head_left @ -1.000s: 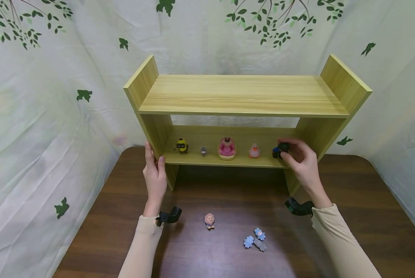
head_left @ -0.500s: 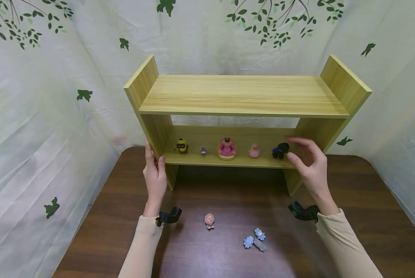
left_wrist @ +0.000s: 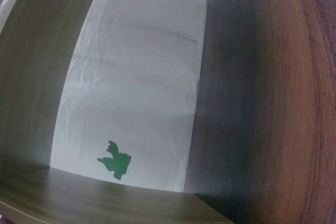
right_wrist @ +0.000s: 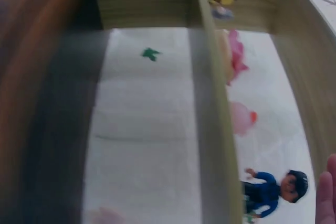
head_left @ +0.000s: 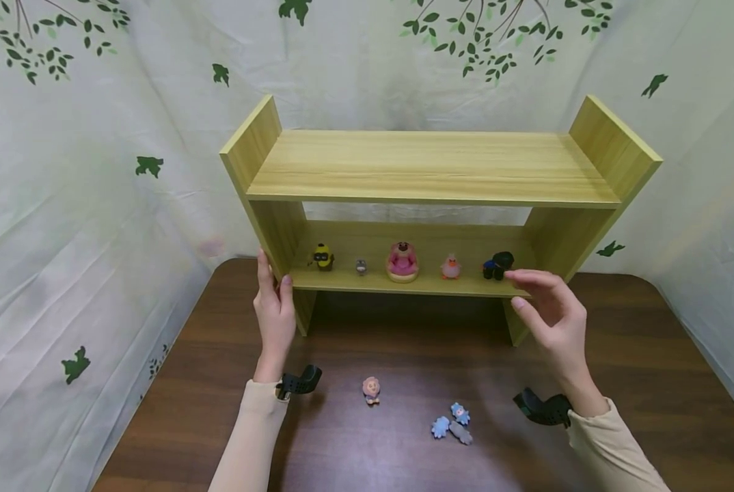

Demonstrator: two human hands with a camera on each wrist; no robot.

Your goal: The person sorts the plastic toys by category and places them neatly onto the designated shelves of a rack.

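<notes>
My left hand (head_left: 275, 314) holds the left side panel of a light wooden shelf (head_left: 431, 166), thumb at the front edge and fingers along the outer face. Just in front of the shelf's right end, my right hand (head_left: 554, 324) has its fingers loosely bent with nothing between them. Nearest to it on the middle board stands a small figure in blue with a dark cap (head_left: 499, 265); the right wrist view shows the blue-clad figure (right_wrist: 265, 192) more closely. Left of it stand a pink duck (head_left: 450, 267), a pink bear (head_left: 402, 262), a tiny grey figure (head_left: 361, 267) and a yellow figure (head_left: 323, 257).
On the brown table (head_left: 219, 424) before the shelf lie a peach-coloured figure (head_left: 371, 390), two light-blue pieces, one a spiky blue figure (head_left: 460, 413), and a grey piece (head_left: 461, 432). Behind hangs a pale cloth (head_left: 367, 75) with green leaf prints.
My right hand has let go of the dark-capped figure and drawn back to the right and down. The figure stays standing on the board. My left hand stays at the shelf.
</notes>
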